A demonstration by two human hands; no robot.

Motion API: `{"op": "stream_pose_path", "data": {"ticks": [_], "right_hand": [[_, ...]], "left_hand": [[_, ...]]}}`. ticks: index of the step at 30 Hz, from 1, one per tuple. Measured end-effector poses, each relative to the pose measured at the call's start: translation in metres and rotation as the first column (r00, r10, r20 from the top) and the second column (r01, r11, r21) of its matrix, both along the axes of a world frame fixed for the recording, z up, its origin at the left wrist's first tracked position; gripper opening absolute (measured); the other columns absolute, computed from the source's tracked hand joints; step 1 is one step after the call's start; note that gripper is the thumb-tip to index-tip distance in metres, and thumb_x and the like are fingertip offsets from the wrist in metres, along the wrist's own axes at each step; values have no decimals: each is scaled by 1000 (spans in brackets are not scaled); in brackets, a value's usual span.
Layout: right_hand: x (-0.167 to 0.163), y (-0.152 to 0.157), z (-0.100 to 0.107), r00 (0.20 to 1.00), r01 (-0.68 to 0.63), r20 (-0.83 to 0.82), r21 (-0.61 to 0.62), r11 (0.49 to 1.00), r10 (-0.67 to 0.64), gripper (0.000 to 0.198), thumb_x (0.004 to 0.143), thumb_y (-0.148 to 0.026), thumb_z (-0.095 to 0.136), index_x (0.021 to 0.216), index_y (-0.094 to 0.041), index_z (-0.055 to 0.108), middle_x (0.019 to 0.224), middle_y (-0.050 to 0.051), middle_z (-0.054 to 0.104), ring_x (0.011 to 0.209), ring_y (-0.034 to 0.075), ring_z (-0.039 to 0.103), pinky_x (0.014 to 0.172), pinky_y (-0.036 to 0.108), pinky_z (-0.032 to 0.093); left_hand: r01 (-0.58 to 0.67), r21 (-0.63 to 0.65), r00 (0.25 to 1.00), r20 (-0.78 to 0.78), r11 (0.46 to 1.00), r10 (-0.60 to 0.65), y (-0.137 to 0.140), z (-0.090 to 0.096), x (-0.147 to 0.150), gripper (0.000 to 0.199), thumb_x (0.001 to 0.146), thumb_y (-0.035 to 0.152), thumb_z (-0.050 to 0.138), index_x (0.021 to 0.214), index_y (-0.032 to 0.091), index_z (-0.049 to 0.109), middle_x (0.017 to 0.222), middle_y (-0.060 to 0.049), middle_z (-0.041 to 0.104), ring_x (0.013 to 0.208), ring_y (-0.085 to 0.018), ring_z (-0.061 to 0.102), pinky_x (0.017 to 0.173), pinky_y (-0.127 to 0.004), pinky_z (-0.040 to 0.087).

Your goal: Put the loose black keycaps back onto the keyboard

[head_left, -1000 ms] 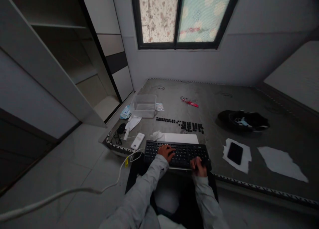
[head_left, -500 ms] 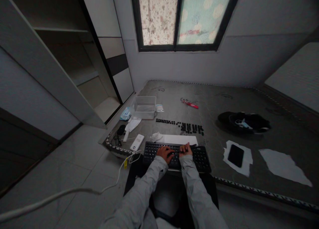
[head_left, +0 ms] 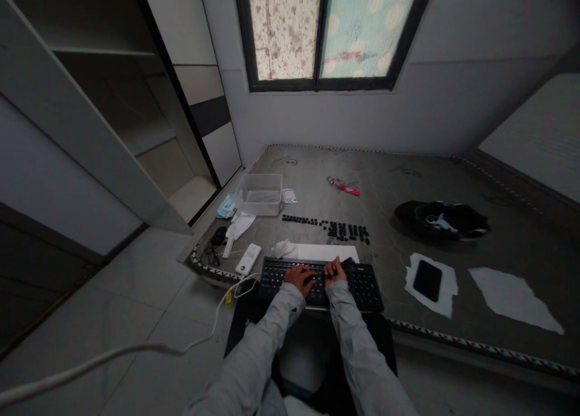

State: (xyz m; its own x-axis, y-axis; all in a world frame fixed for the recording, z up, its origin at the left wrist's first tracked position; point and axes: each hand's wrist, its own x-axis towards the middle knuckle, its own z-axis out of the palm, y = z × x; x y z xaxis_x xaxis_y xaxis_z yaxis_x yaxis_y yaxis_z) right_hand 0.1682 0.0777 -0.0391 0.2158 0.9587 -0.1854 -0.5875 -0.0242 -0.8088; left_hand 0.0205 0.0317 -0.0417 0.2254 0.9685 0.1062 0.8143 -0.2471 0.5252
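A black keyboard [head_left: 362,288] lies across my lap at the bed's edge, with bare patches among its keys. My left hand [head_left: 299,278] rests on its middle, fingers stretched over the keys and apart. Closed just to the right, my right hand [head_left: 335,272] grips a thin dark tool [head_left: 348,261] whose end sticks out to the right; its exact kind is too dark to make out. Beyond the keyboard is a flat white sheet [head_left: 324,252] with crumpled tissue [head_left: 284,248] at its left end. Loose black keycaps [head_left: 348,230] are laid out in rows farther back.
A clear plastic box [head_left: 259,195] stands at the back left, near a white power bank [head_left: 249,259] with a cable. To the right are a phone [head_left: 428,280] on white paper, another paper sheet [head_left: 512,298] and a black shoe-like item [head_left: 441,221]. A red strip [head_left: 347,189] lies farther back.
My right hand has shifted slightly left over the keyboard and turned a little, with the dark tool still in it. The left hand keeps its place. The view has tilted slightly.
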Motion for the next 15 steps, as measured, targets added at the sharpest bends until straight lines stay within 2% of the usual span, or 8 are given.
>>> {"op": "stream_pose_path", "data": {"ticks": [8, 15], "right_hand": [[-15, 13, -4, 1000, -21, -8, -13, 1000, 21, 60, 54, -67, 76, 50, -25, 33, 39, -13, 27, 35, 4, 28, 38, 26, 23], [-21, 22, -7, 998, -53, 29, -46, 998, 54, 61, 55, -70, 73, 52, -26, 31, 37, -14, 25, 32, 4, 23, 34, 24, 18]], "left_hand": [[-4, -12, 1000, -13, 1000, 4, 2, -2, 1, 30, 84, 43, 61, 112, 36, 68, 113, -4, 66, 106, -25, 57, 89, -41, 42], [-5, -16, 1000, -14, 1000, 5, 4, -4, 1, 29, 83, 43, 61, 110, 35, 68, 112, -3, 67, 107, -26, 57, 89, -42, 42]]}}
